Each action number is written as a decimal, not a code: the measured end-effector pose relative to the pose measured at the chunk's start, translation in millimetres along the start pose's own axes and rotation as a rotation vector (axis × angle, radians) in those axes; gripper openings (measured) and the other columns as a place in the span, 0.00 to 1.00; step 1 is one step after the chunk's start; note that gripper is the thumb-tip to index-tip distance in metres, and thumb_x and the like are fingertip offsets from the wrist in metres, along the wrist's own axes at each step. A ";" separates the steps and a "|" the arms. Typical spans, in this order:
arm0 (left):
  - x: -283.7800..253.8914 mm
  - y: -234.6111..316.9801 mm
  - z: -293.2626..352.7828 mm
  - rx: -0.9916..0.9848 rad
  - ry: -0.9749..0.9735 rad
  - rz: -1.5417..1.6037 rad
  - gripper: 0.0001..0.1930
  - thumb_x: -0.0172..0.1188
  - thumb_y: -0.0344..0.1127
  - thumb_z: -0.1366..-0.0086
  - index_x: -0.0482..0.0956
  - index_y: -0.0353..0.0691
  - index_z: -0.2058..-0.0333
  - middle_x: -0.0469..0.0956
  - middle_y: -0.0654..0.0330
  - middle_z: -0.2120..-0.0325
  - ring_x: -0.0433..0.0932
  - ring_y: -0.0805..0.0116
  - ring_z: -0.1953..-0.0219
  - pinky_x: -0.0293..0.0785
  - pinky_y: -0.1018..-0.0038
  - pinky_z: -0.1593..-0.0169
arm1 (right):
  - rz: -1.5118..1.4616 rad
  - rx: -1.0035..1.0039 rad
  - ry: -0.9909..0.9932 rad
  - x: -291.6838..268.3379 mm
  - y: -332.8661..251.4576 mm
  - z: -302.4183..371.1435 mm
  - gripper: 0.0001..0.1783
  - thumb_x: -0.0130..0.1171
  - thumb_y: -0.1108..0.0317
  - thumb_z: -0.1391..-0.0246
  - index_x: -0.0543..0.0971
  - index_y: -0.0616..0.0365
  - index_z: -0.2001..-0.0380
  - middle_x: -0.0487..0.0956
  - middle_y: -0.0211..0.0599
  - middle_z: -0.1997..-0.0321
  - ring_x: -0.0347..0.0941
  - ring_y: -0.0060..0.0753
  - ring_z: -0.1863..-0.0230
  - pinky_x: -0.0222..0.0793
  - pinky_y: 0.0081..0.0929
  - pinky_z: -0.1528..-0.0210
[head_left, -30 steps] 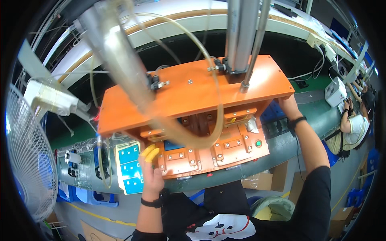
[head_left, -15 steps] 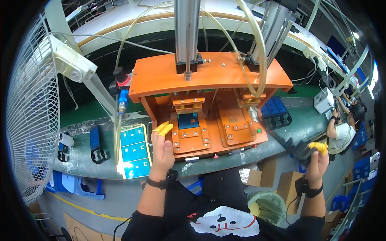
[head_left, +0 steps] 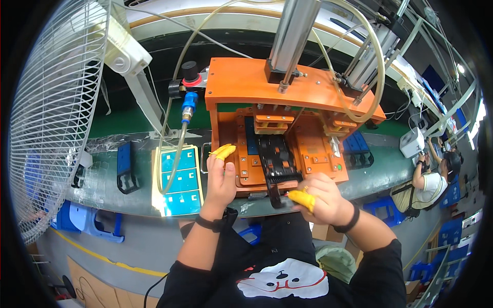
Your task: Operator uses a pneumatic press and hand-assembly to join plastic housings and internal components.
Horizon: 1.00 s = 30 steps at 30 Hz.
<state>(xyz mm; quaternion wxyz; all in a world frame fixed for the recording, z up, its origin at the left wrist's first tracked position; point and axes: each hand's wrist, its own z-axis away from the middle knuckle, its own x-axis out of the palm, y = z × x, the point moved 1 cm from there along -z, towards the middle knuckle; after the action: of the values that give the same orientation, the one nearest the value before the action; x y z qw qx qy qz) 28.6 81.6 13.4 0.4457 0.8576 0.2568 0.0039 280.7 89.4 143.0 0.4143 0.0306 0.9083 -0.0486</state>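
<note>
My right hand (head_left: 324,201) is closed on the near end of a black plastic frame (head_left: 277,156), a long openwork part with a bar across it. The frame is tilted over the left fixture (head_left: 249,172) of an orange press (head_left: 245,77), and its far end lies under the upper clamp block. Part of a blue plate (head_left: 250,134) shows in that fixture beside the frame. At the press's left front corner is my left hand (head_left: 221,179), holding nothing that I can see, fingers stretched forward and thumb apart. Yellow finger covers are on both hands.
A sheet with blue rectangular films (head_left: 181,179) lies left of the press. Blue-black parts (head_left: 125,164) stand further left and behind right (head_left: 358,149). A white fan (head_left: 56,113) fills the left side. Hoses hang around the press. Another person (head_left: 431,177) sits far right.
My right hand has swung inward from the far right, bringing the black frame over the left fixture. My left hand stays by the press's left corner. The whole view has shifted.
</note>
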 end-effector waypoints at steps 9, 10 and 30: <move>-1.1 -0.9 2.4 -0.049 0.042 0.038 0.19 0.46 0.38 0.25 0.73 0.30 0.44 0.73 0.44 0.47 0.68 0.46 0.44 0.61 0.59 0.36 | 0.042 0.014 -0.079 65.6 43.3 -2.1 0.13 0.67 0.76 0.56 0.78 0.61 0.65 0.75 0.35 0.70 0.75 0.40 0.65 0.69 0.36 0.60; -0.5 -1.0 2.5 -0.037 0.042 0.027 0.19 0.46 0.38 0.25 0.73 0.29 0.44 0.73 0.44 0.47 0.68 0.45 0.44 0.61 0.59 0.36 | 0.043 0.014 -0.081 67.9 45.1 0.0 0.13 0.67 0.76 0.56 0.78 0.61 0.65 0.75 0.35 0.70 0.75 0.40 0.65 0.69 0.36 0.60; -15.0 -3.5 13.8 -0.137 0.159 0.439 0.21 0.45 0.37 0.23 0.66 0.31 0.37 0.74 0.50 0.43 0.73 0.61 0.40 0.65 0.64 0.35 | 0.080 0.372 -0.339 50.2 48.2 -28.6 0.30 0.69 0.47 0.51 0.79 0.62 0.55 0.78 0.44 0.63 0.73 0.50 0.55 0.64 0.45 0.43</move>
<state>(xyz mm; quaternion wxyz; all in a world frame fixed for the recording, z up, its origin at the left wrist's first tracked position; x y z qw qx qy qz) 17.4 66.1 5.7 0.4697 0.8576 0.0977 0.1854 231.0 141.3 120.6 0.5493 0.1339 0.7995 -0.2028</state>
